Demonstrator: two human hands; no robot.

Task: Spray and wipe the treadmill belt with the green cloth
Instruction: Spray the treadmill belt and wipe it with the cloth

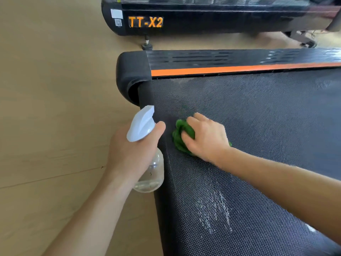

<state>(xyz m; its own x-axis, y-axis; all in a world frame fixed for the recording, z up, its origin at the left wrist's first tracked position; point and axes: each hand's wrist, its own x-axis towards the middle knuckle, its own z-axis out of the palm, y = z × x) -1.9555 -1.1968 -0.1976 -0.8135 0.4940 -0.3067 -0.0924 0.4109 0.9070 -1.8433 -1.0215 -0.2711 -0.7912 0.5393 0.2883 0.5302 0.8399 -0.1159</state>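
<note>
Two hands at work, both at the rear end of the treadmill belt (pixel 258 126), the landmark for all entries here.

Wooden floor (pixel 46 89): pale, left of the belt and running beyond it.

Left hand (pixel 132 154): held over the belt's left edge, fingers and thumb curled round the neck of the spray bottle (pixel 147 150). Bottle clear-bodied with a white trigger head; the head points toward the belt's far left corner, the body hangs below the hand beside the belt edge.

Green cloth (pixel 181 137): bunched, lying on the belt just inside its left edge, near the far end.

Right hand (pixel 204 137): on top of the cloth, fingers bent over it and gripping it against the belt surface; forearm reaches in from the right, across the belt.

Belt surface: black, textured; a patch of pale streaks nearer the viewer than the cloth.

Side rail (pixel 239 60): black with an orange stripe, along the belt's far edge.

Second machine (pixel 203 17): black, marked "TT-X2" in orange, on the floor beyond the rail.
</note>
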